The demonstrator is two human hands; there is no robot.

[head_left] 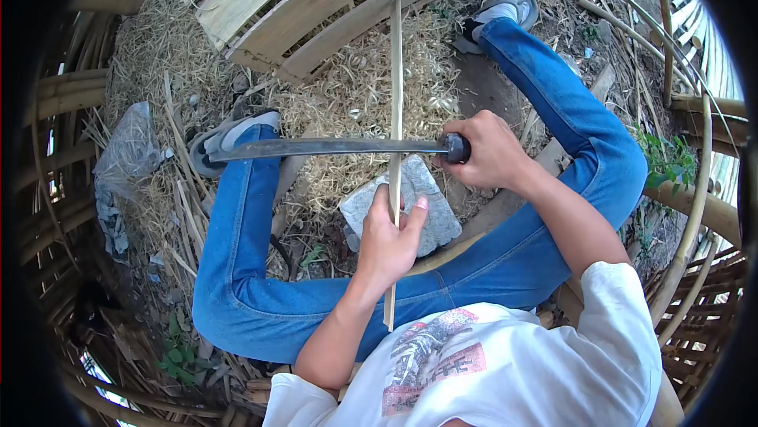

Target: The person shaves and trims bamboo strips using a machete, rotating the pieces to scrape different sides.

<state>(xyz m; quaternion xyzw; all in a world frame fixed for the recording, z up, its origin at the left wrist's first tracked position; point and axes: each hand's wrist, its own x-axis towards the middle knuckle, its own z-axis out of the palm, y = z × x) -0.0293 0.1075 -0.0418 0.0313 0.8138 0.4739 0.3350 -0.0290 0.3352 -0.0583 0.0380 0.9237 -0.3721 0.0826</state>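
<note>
as our left hand (387, 247) grips the strip (396, 79) pointing away from us, our right hand (489, 150) clenches the knife (339, 146) crosswise just beyond.

Head cam, worn on the person's head, looks forward and steeply down over the shirt (513, 364), which is nearest the lens at bottom. Very wide, bowed view with black rounded edges: left hand (388, 245) and right hand (491, 150) close in, near the middle, jeans (505, 257) spread to both sides. Farther out, at top, it takes in the shoes (517, 7), crate (316, 12) and littered ground (332, 103), seen from above.
</note>
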